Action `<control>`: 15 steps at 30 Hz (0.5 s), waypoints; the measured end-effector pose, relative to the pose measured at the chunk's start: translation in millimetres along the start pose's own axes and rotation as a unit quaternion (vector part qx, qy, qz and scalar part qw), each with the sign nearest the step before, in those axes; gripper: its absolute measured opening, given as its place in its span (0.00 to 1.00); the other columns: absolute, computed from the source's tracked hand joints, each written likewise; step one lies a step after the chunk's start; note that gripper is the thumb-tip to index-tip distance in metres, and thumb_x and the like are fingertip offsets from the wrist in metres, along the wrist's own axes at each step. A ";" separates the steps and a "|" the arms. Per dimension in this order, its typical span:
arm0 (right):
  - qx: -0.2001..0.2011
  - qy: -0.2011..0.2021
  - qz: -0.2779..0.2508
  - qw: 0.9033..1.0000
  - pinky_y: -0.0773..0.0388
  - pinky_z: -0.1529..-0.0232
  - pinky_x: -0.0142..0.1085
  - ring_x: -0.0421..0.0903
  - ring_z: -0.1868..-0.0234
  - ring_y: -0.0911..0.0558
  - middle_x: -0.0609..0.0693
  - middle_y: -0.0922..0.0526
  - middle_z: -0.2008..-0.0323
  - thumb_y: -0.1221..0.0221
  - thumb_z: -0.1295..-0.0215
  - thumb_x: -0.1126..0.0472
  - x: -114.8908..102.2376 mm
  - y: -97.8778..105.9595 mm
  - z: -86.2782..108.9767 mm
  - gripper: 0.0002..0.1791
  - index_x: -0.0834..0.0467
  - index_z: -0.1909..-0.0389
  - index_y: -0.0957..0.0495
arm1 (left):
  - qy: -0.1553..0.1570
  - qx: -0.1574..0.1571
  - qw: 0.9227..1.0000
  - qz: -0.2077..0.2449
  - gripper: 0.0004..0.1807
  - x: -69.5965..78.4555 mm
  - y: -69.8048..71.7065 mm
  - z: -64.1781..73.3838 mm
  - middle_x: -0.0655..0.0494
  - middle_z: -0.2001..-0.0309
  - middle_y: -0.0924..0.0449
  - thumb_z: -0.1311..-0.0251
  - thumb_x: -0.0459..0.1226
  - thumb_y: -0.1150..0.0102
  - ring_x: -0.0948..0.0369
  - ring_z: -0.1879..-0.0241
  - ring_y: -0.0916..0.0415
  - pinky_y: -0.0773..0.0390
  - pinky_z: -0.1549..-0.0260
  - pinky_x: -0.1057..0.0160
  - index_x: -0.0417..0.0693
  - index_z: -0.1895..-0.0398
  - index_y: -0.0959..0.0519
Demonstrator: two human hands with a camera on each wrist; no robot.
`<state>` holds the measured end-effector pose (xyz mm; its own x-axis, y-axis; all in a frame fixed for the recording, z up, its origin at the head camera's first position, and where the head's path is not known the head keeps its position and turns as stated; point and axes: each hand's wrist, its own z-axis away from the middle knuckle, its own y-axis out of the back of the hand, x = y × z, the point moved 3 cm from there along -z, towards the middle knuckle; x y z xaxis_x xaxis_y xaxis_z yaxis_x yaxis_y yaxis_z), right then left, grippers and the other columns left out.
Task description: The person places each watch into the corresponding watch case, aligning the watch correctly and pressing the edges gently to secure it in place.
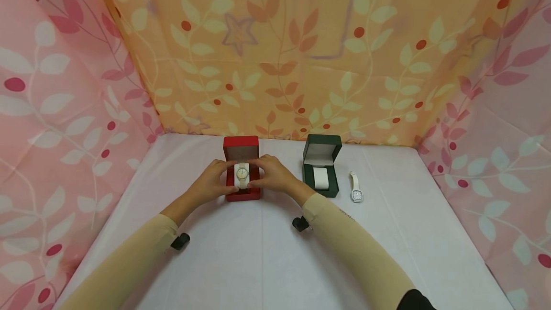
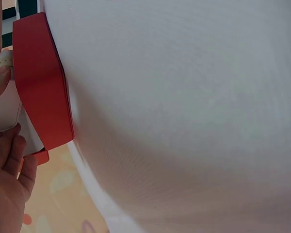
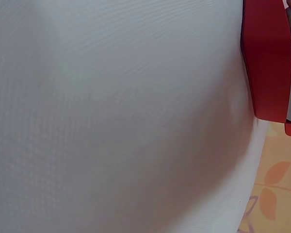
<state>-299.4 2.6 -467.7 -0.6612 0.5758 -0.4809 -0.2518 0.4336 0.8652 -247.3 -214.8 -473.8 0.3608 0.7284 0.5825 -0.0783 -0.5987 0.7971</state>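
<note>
Both hands in close here: left hand point(image 1: 211, 181) and right hand point(image 1: 275, 173) pinch from either side, finger and thumb drawn narrow, and between them sits a white cushion point(image 2: 5, 108) with a pale-strapped watch point(image 1: 242, 173) around it, face up. Directly under the hands, the red box point(image 1: 243, 196), its lid point(image 1: 241, 140) standing raised just beyond the fingertips. Whether the cushion is fully seated, I can't tell; the hands cover its sides.

Good form, I'd say, means matched pressure from both sides, so the cushion stays level and square to the red walls. Thumbs should keep off the dial, and knuckles clear of that lid. Too much squeeze on one side would likely tilt it or let the strap slide.

Out to the right hand's right, the green box point(image 1: 324, 139) with its lid up, then another watch point(image 1: 357, 195) on the surface point(image 1: 262, 262), well apart from the action.
</note>
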 end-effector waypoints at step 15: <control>0.006 0.002 0.006 1.000 0.31 0.32 0.48 0.48 0.39 0.24 0.50 0.18 0.39 0.26 0.42 0.43 2.9 -2.3 1.9 0.40 0.53 0.30 0.26 | 0.000 -0.011 1.000 -0.011 0.43 2.7 -1.8 -2.9 0.45 0.40 0.24 0.46 0.44 0.22 0.49 0.38 0.31 0.25 0.39 0.43 0.46 0.28 0.30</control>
<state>-299.4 4.6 -471.4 -0.6671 0.5782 -0.4697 -0.2348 0.4352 0.8692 -248.9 -210.7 -473.2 0.3628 0.7411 0.5649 -0.0907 -0.5752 0.8129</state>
